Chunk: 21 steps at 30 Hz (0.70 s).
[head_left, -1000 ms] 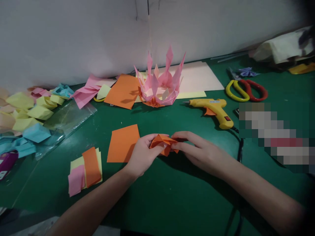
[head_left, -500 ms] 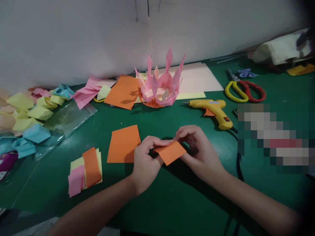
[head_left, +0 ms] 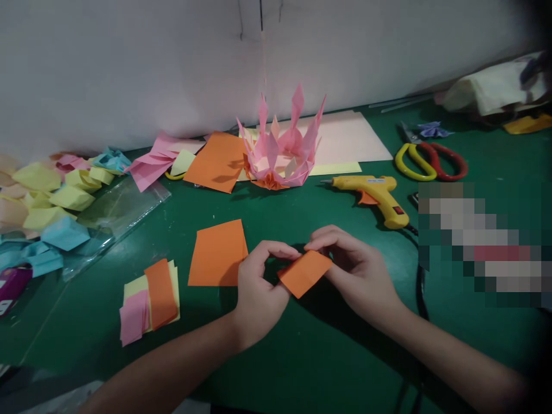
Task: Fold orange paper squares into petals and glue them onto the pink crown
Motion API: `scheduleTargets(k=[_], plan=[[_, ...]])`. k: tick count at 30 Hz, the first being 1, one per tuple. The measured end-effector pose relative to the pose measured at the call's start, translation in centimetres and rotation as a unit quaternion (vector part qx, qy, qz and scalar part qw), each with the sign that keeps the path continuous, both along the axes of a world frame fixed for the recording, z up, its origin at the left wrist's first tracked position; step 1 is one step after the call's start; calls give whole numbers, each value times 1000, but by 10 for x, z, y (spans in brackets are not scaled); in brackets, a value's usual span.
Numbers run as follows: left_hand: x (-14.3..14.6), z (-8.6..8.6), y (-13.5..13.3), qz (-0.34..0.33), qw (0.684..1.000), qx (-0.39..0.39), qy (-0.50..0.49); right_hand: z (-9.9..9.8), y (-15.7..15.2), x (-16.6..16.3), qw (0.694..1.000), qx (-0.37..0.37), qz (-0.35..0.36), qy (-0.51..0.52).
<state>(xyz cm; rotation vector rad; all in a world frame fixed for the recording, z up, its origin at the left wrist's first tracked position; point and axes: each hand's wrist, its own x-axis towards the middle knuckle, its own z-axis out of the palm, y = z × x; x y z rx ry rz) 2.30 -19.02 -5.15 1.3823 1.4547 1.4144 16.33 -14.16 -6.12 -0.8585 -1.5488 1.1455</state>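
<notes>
Both hands hold a small folded orange paper [head_left: 305,272] just above the green table [head_left: 302,356]. My left hand [head_left: 259,282] pinches its left end with curled fingers. My right hand [head_left: 356,270] grips its upper right corner, fingers bent over it. A flat orange sheet [head_left: 217,253] lies just left of my left hand. Behind, near the wall, stands a pink paper crown-like flower [head_left: 282,146].
A yellow glue gun [head_left: 373,192] and its black cable lie right of centre, with scissors [head_left: 426,158] behind. A small stack of pink, orange and yellow strips [head_left: 149,299] sits at the left front. Folded yellow and blue pieces [head_left: 47,207] and a plastic bag crowd the far left.
The crumpled-looking orange fold has been flattened into a smooth rectangle. Both hands lifted and turned it, and it has shifted slightly right.
</notes>
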Motion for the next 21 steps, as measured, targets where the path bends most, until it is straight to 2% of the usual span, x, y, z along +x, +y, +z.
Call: scheduleTargets(k=[7, 14, 21], plan=[[-1, -2, -2, -13, 998, 55, 16, 1, -1, -1, 995, -58, 37, 74], [-1, -5, -5, -18, 995, 92, 17, 2, -2, -1, 993, -49, 53, 96], [2, -2, -5, -24, 997, 64, -20, 3, -5, -1, 995, -48, 58, 63]])
